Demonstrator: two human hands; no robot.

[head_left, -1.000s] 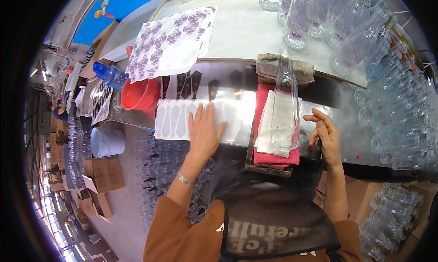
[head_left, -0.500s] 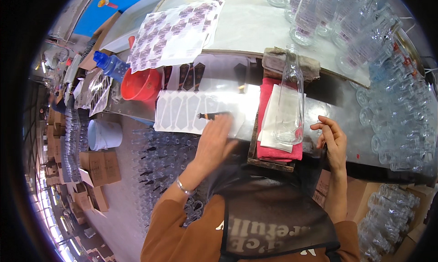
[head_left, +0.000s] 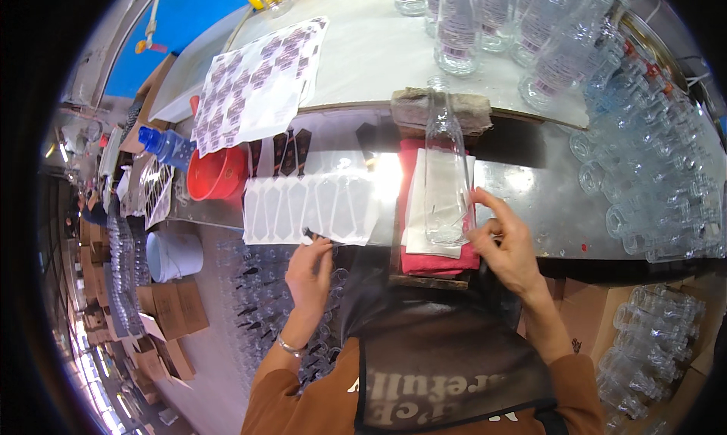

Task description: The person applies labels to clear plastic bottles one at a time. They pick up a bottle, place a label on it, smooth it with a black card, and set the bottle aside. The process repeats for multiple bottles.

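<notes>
Left hand (head_left: pixel 309 272) pinches, fingertips seemingly together; right hand (head_left: pixel 509 246) half-curled (fingers raised).

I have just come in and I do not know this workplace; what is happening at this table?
A person stands at a metal table. The left hand pinches a small dark sticker at the near edge of a white sticker sheet. The right hand touches a clear glass bottle lying on a white paper over a red cloth. More bottles lie at the right.

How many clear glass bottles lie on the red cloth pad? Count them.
1: the clear glass bottle lies on the red cloth pad, neck pointing away, right hand at its base.
</notes>
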